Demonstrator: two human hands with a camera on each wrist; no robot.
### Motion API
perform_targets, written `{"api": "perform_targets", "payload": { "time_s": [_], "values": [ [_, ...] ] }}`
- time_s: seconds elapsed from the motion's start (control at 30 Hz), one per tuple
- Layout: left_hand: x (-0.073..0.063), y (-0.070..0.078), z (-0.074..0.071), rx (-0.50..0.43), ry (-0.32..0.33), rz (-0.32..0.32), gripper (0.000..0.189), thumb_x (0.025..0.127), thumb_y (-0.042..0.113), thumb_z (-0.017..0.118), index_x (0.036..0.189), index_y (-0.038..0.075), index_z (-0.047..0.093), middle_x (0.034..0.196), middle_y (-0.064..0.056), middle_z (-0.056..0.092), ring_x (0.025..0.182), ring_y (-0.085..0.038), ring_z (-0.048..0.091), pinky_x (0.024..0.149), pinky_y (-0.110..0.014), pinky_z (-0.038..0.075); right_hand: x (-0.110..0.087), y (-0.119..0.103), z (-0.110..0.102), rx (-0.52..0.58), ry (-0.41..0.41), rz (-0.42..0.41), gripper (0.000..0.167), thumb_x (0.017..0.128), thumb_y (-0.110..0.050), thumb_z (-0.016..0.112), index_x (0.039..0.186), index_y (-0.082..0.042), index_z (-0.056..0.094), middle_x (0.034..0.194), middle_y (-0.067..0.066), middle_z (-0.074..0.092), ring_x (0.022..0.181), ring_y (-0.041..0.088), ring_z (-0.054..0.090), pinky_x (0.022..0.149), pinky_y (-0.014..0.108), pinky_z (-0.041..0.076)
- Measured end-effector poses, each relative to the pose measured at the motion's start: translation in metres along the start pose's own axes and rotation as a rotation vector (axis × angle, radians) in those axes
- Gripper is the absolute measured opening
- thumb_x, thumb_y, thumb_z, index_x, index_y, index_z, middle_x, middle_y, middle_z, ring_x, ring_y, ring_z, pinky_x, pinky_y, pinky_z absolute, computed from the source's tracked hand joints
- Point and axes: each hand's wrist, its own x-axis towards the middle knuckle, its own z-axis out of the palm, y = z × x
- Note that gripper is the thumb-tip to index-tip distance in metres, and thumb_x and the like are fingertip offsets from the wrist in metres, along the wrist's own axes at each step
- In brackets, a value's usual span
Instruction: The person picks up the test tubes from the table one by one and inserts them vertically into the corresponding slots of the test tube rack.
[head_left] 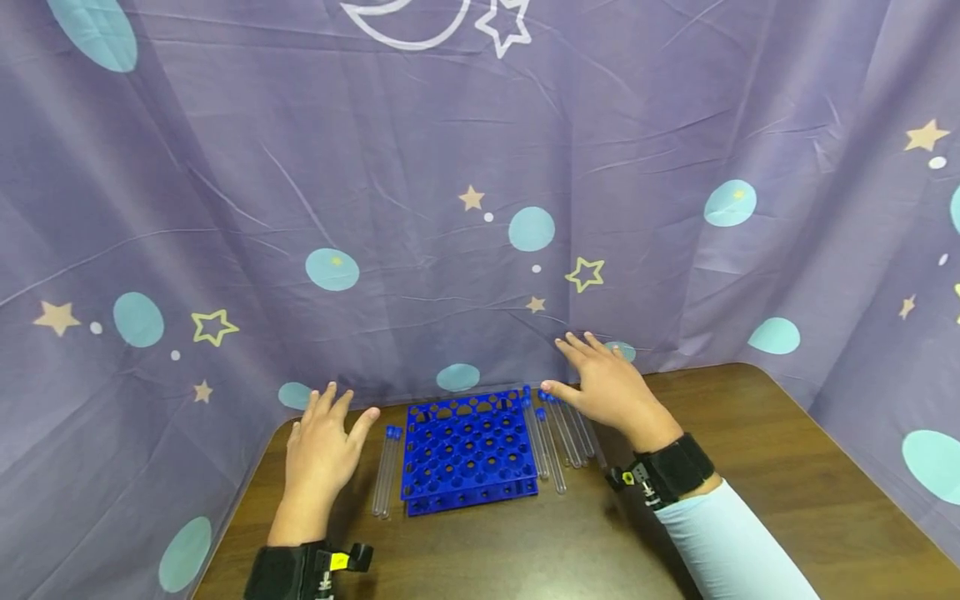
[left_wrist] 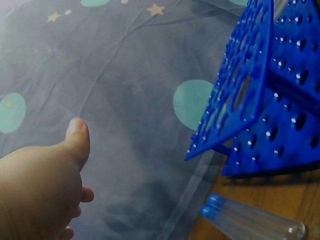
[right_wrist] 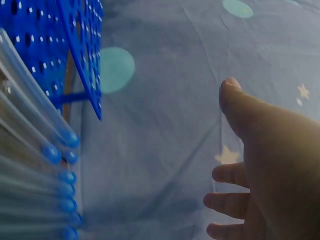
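- I have the blue rack [head_left: 470, 488] standing level on the brown table [head_left: 480, 554], between the two hands; its broad base, I judge, keeps it steady without being held.
- To its left, two capped tubes [head_left: 383, 473] lie side by side, caps to the far side. I take it that their rounded ends would not let them stand alone.
- To its right lies a larger bunch of tubes [head_left: 551, 454], also caps far, fanned a little unevenly. I cannot tell whether the closest one touches the rack.
- My left hand [head_left: 321, 450] hangs left of the pair, fingers and thumb spread apart, gripping nothing.
- My right hand [head_left: 607, 387] is spread too, thumb near the far caps of the bunch; the right wrist view shows it apart from them.
- Keeping both hands outside the rack probably leaves my view of its holes unblocked.
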Motion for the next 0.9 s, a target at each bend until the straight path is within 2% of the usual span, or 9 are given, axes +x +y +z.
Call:
{"api": "perform_targets", "payload": {
  "time_s": [0.07, 0.27, 0.33, 0.43, 0.5, 0.57, 0.73, 0.9],
  "values": [
    [0.001, -0.003, 0.004, -0.004, -0.014, -0.009, 0.091, 0.116, 0.074, 0.035, 0.172, 0.003, 0.044, 0.187, -0.028, 0.02, 0.173, -0.057, 0.014, 0.13, -0.086, 0.02, 0.003, -0.006, 0.006, 0.006, -0.014, -0.031, 0.092, 0.105, -0.075, 0.064, 0.174, -0.015, 0.048, 0.18, 0.014, 0.046, 0.17, 0.046, 0.038, 0.129, 0.08, 0.035],
    [0.004, -0.011, 0.012, -0.036, -0.058, -0.039, 0.084, 0.118, 0.067, 0.041, 0.169, 0.001, 0.048, 0.186, -0.027, 0.023, 0.171, -0.058, 0.02, 0.124, -0.088, 0.03, 0.005, -0.021, 0.023, 0.053, -0.087, -0.097, 0.083, 0.105, -0.066, 0.073, 0.168, -0.014, 0.056, 0.169, 0.013, 0.061, 0.158, 0.04, 0.058, 0.126, 0.065, 0.048],
    [0.005, -0.014, 0.015, -0.041, -0.071, -0.051, 0.078, 0.119, 0.062, 0.045, 0.166, 0.0, 0.052, 0.184, -0.028, 0.03, 0.167, -0.059, 0.029, 0.121, -0.086, 0.036, 0.004, -0.024, 0.029, 0.068, -0.124, -0.108, 0.079, 0.105, -0.062, 0.076, 0.166, -0.015, 0.059, 0.161, 0.011, 0.068, 0.149, 0.036, 0.067, 0.12, 0.061, 0.055],
    [0.006, -0.018, 0.023, -0.058, -0.101, -0.082, 0.066, 0.12, 0.051, 0.052, 0.16, -0.001, 0.058, 0.171, -0.03, 0.051, 0.15, -0.06, 0.054, 0.109, -0.077, 0.054, 0.002, -0.03, 0.037, 0.092, -0.184, -0.13, 0.073, 0.105, -0.058, 0.078, 0.163, -0.016, 0.063, 0.155, 0.007, 0.073, 0.141, 0.031, 0.072, 0.113, 0.056, 0.06],
    [0.006, -0.02, 0.03, -0.083, -0.118, -0.103, 0.059, 0.119, 0.044, 0.057, 0.156, -0.002, 0.062, 0.159, -0.032, 0.063, 0.135, -0.059, 0.067, 0.098, -0.069, 0.062, 0.001, -0.033, 0.042, 0.101, -0.21, -0.157, 0.07, 0.105, -0.054, 0.079, 0.16, -0.014, 0.065, 0.154, 0.007, 0.074, 0.141, 0.031, 0.072, 0.115, 0.055, 0.06],
    [0.007, -0.022, 0.037, -0.116, -0.131, -0.127, 0.055, 0.118, 0.039, 0.06, 0.152, -0.003, 0.065, 0.148, -0.031, 0.071, 0.122, -0.056, 0.074, 0.087, -0.063, 0.066, 0.0, -0.036, 0.045, 0.097, -0.229, -0.176, 0.068, 0.106, -0.054, 0.079, 0.159, -0.014, 0.067, 0.158, 0.007, 0.071, 0.147, 0.032, 0.069, 0.12, 0.055, 0.057],
    [0.007, -0.027, 0.053, -0.16, -0.148, -0.167, 0.05, 0.116, 0.037, 0.063, 0.146, -0.004, 0.069, 0.14, -0.029, 0.076, 0.117, -0.055, 0.077, 0.084, -0.062, 0.066, -0.003, -0.04, 0.051, 0.099, -0.247, -0.207, 0.068, 0.106, -0.053, 0.079, 0.159, -0.014, 0.067, 0.166, 0.012, 0.064, 0.156, 0.036, 0.06, 0.126, 0.058, 0.051],
    [0.01, -0.026, 0.06, -0.188, -0.168, -0.173, 0.047, 0.115, 0.038, 0.065, 0.136, -0.004, 0.073, 0.135, -0.03, 0.077, 0.117, -0.056, 0.075, 0.088, -0.066, 0.064, -0.006, -0.04, 0.052, 0.095, -0.248, -0.234, 0.068, 0.104, -0.054, 0.081, 0.157, -0.013, 0.069, 0.171, 0.012, 0.059, 0.16, 0.04, 0.055, 0.128, 0.061, 0.048]
  ]
}}
